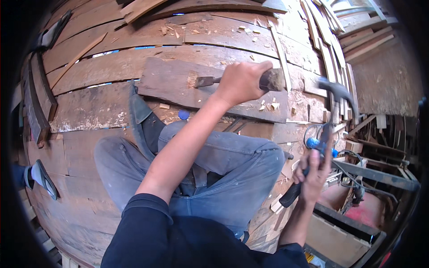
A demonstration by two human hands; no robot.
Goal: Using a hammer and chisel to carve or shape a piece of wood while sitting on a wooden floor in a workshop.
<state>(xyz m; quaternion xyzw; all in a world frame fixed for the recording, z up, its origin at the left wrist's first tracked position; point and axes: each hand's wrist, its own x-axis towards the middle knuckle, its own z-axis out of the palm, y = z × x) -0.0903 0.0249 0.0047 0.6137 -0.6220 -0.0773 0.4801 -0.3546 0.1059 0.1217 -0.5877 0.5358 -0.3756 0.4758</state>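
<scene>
My left hand (243,82) is wrapped round the thick, worn handle of a chisel (206,81), which lies at a low slant. Its blade tip meets a pale, rough cut (192,79) in a dark wooden board (163,76). That board rests on the plank floor just beyond my crossed legs. Off to the right, my right hand (315,174) grips a claw hammer (333,96) by its dark handle. The metal head is raised toward the far side, apart from the chisel.
Wood chips (268,106) litter the board and planks. Loose timber strips (330,58) lie at the far right, beams (40,98) at the left. A metal-framed machine (362,178) with cables stands right of me. A slippered foot (41,176) shows at the left. A blue cap (183,114) lies near my shoe.
</scene>
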